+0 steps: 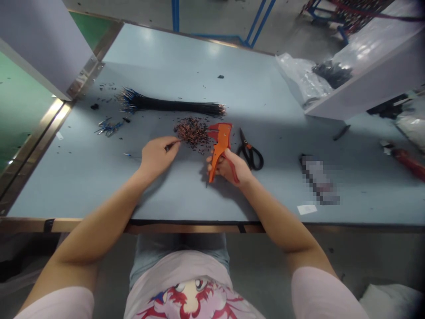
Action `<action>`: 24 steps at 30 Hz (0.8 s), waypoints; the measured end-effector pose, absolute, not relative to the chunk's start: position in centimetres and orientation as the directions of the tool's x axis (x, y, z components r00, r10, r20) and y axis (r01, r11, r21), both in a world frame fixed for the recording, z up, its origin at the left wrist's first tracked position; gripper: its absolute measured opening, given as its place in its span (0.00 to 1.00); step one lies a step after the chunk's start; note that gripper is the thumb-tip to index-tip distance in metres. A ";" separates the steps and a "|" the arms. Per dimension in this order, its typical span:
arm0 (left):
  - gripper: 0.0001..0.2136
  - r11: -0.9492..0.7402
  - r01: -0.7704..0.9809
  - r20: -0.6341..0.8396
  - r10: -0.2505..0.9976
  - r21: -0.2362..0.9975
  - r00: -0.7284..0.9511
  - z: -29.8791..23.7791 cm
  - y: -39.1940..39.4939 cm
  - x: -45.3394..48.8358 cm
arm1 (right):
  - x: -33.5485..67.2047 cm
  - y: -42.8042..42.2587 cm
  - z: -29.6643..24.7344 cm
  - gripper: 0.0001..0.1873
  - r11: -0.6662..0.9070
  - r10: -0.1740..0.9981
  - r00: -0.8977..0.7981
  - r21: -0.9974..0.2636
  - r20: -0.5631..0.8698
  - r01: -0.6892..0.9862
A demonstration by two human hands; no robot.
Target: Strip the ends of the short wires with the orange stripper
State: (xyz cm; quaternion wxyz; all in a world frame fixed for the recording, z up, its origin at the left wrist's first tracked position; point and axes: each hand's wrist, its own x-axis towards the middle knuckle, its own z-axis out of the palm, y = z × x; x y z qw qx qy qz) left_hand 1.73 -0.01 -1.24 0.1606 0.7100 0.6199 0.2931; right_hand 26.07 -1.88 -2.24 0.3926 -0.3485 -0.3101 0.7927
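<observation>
"What are the hands doing?"

"The left hand [158,156] pinches a short wire [173,145] between thumb and fingers, its end aimed at about 2 o'clock. The right hand [229,168] is closed around the handles of an orange wire stripper [221,144]. The hands are apart, with a small gap between them."

"Which way does the stripper point?"

"Its long axis leans slightly off upright, with the handles low at about 7 o'clock and the head up at about 1 o'clock."

"Where is it?"

"Near the middle of the table [66,195], straight ahead at 12 o'clock from the person's chest. A pile of short wires [191,132] sits just beside its head at 9 o'clock, and scissors [250,153] lie near the right hand at 2 o'clock. A bundle of long black wires [169,104] lies beyond the pile at 12 o'clock."
</observation>
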 end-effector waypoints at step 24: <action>0.08 -0.467 0.774 0.610 0.781 0.427 0.134 0.1 -1.4 2.2 | 25.1 -5.3 -1.2 0.24 -0.320 0.817 -0.564 -0.910 -0.125 -0.262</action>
